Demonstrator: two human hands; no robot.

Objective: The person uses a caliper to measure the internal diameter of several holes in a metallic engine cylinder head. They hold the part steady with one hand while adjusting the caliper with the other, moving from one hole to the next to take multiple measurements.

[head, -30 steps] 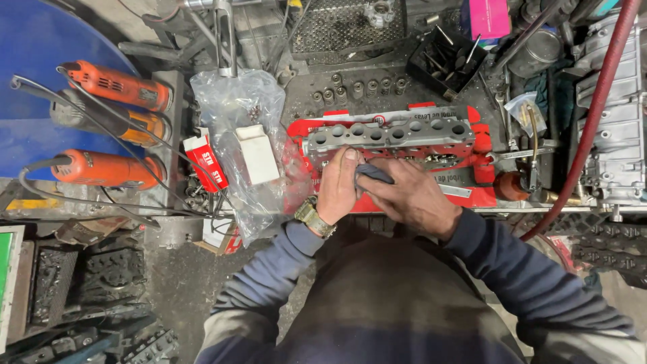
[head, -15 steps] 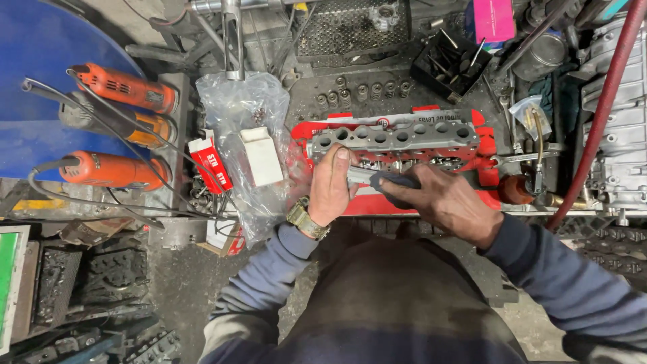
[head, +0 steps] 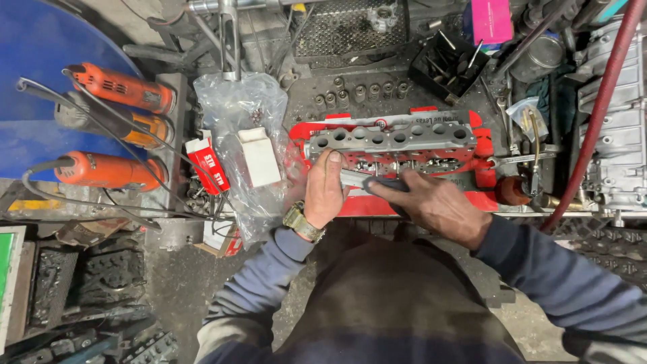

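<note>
Dark, grimy desk (head: 306,101) carries a red sheet (head: 482,165) under a grey cylinder head (head: 391,140), a clear plastic bag (head: 236,121) with a white box (head: 259,156), a row of small metal cylinders (head: 360,94) and a black parts tray (head: 448,67) — all close-packed.

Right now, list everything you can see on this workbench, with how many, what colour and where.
cylinder head: one, grey metal, centre, on the red sheet
red sheet: one, red, under the cylinder head
flat metal tool: one, grey, held against the head's near side
power tools: three, orange, left
plastic bag: one, clear, left of the head
small box: one, white, on the bag
carton: one, red and white, beside the bag
hose: one, dark red, right
small cylinders: a row, grey, behind the head
wristwatch: one, gold-toned, left wrist
left hand: pressing the tool
right hand: gripping the tool's other end
</note>
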